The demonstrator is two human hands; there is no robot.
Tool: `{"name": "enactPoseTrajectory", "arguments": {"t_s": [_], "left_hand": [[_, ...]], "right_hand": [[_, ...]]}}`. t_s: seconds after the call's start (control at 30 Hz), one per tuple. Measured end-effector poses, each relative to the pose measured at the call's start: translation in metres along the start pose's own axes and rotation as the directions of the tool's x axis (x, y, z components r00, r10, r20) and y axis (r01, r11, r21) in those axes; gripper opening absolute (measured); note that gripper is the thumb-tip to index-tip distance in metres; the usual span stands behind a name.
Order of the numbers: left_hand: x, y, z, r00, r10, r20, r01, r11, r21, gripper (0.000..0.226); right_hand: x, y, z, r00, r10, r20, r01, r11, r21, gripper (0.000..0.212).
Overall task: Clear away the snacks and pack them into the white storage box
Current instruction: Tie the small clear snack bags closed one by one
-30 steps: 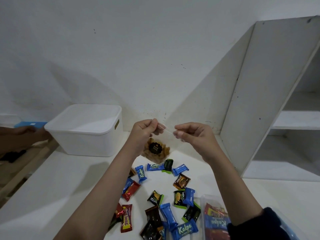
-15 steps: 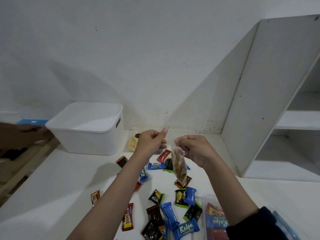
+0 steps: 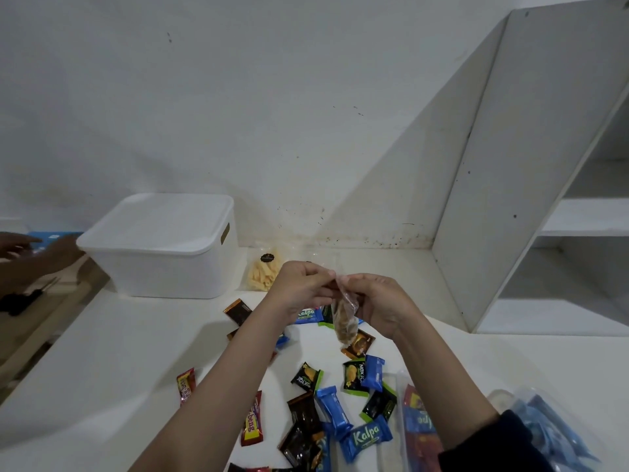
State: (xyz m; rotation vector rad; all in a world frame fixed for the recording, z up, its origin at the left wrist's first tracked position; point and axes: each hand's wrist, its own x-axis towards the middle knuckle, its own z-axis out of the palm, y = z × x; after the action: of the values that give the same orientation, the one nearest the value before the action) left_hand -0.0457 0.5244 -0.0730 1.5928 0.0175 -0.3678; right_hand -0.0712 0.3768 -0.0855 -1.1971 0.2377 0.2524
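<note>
I'm holding a small clear bag of brown snacks up above the table, and both hands are pinching its top: my left hand is gripping the left side of the neck, my right hand is curling round the right side, knuckles nearly touching. The bag is hanging down between them, over the scattered wrappers. The white storage box is sitting at the back left of the table with its lid on, well apart from my hands. A clear packet of pale sticks is leaning just beside the box. Blue Kalpa bars, black-and-green packets and red bars are lying loose in front of me.
</note>
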Motion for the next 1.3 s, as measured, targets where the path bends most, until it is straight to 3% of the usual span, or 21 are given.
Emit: {"name": "enactPoseTrajectory", "arguments": {"t_s": [0.4, 0.5, 0.57, 0.63, 0.67, 0.73, 0.8, 0.97, 1.07, 1.17, 1.3], "left_hand": [[-0.002, -0.008, 0.004, 0.999, 0.051, -0.007, -0.051, 0.998, -0.021, 0.011], [0.000, -0.008, 0.005, 0.998, 0.042, -0.043, -0.043, 0.999, -0.017, 0.011], [0.001, -0.005, 0.006, 0.996, 0.030, -0.087, -0.034, 0.999, -0.041, 0.012], [0.005, 0.001, 0.007, 0.993, 0.029, -0.117, -0.040, 0.995, -0.091, 0.015], [0.007, 0.005, 0.008, 0.992, 0.035, -0.125, -0.049, 0.993, -0.111, 0.016], [0.010, 0.014, 0.011, 0.992, 0.044, -0.118, -0.060, 0.989, -0.136, 0.016], [0.014, 0.022, 0.016, 0.994, 0.046, -0.098, -0.060, 0.987, -0.148, 0.015], [0.030, 0.028, 0.023, 0.998, 0.060, -0.028, -0.065, 0.976, -0.209, 0.017], [0.043, 0.014, 0.021, 0.994, 0.076, -0.077, -0.086, 0.987, -0.134, 0.019], [0.065, -0.017, 0.015, 0.973, 0.081, -0.216, -0.053, 0.990, 0.133, 0.025], [0.098, -0.054, 0.018, 0.992, -0.064, -0.112, 0.089, 0.969, 0.232, 0.056]], "right_hand": [[0.005, 0.011, 0.000, 0.998, 0.013, -0.054, -0.005, 0.990, 0.141, 0.012], [0.005, 0.018, -0.002, 0.982, -0.127, -0.138, 0.118, 0.990, -0.071, 0.015], [0.003, 0.026, -0.004, 0.892, -0.381, -0.242, 0.305, 0.904, -0.298, 0.017], [0.000, 0.040, -0.009, 0.780, -0.591, -0.204, 0.460, 0.764, -0.453, 0.022], [-0.001, 0.048, -0.013, 0.761, -0.631, -0.147, 0.483, 0.703, -0.521, 0.038], [0.003, 0.066, -0.020, 0.793, -0.606, -0.061, 0.446, 0.647, -0.619, 0.074], [0.012, 0.079, -0.023, 0.819, -0.570, -0.067, 0.397, 0.647, -0.651, 0.091], [0.036, 0.082, -0.023, 0.726, -0.662, -0.187, 0.437, 0.653, -0.618, 0.035], [0.047, 0.074, -0.031, 0.730, -0.635, -0.251, 0.421, 0.708, -0.567, 0.031], [0.063, 0.071, -0.048, 0.735, -0.595, -0.325, 0.382, 0.760, -0.526, 0.039], [0.089, 0.069, -0.071, 0.783, -0.514, -0.350, 0.312, 0.811, -0.494, 0.039]]}}
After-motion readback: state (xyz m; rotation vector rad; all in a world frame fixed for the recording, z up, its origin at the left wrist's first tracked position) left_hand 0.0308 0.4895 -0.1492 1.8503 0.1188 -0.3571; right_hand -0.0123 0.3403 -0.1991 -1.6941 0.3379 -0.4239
